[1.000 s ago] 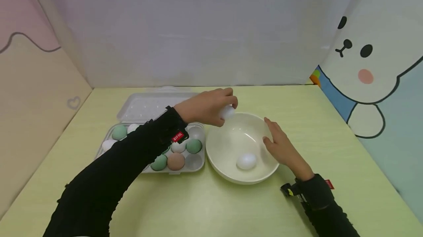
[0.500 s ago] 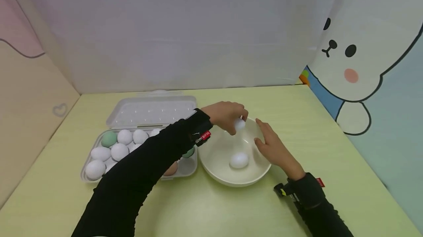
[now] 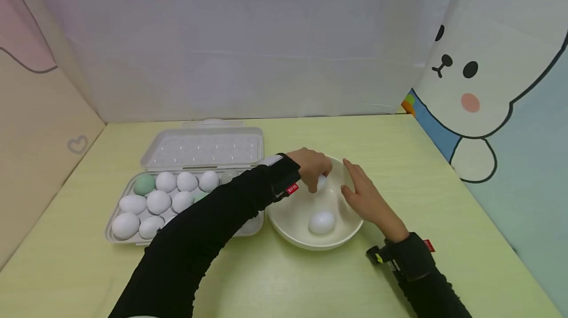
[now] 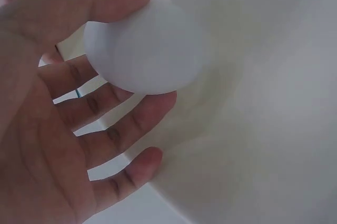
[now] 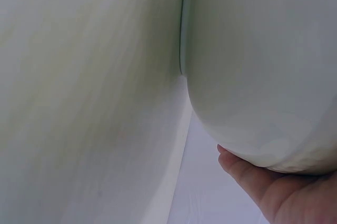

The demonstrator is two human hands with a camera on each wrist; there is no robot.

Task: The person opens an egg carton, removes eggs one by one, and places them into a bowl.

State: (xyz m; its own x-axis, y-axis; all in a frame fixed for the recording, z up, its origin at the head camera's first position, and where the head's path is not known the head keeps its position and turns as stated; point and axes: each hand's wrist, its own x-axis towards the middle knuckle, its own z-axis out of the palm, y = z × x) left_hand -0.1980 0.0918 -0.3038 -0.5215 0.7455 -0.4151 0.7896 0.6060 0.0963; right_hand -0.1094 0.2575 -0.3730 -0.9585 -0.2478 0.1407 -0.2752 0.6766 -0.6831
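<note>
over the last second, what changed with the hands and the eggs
The left hand carried its white egg from above the bowl's near-carton rim down into the bowl, and still holds it. The right hand stayed on the bowl's right side. The egg lying in the bowl and the egg carton kept their places.

Glossy bowl (image 3: 290,231), matt white egg (image 4: 145,48)

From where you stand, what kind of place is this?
Probably a small staged tabletop booth, not a real kitchen: a pale green table walled in by cartoon panels, one with a white bear, and on it only an open egg tray and a bowl.
</note>
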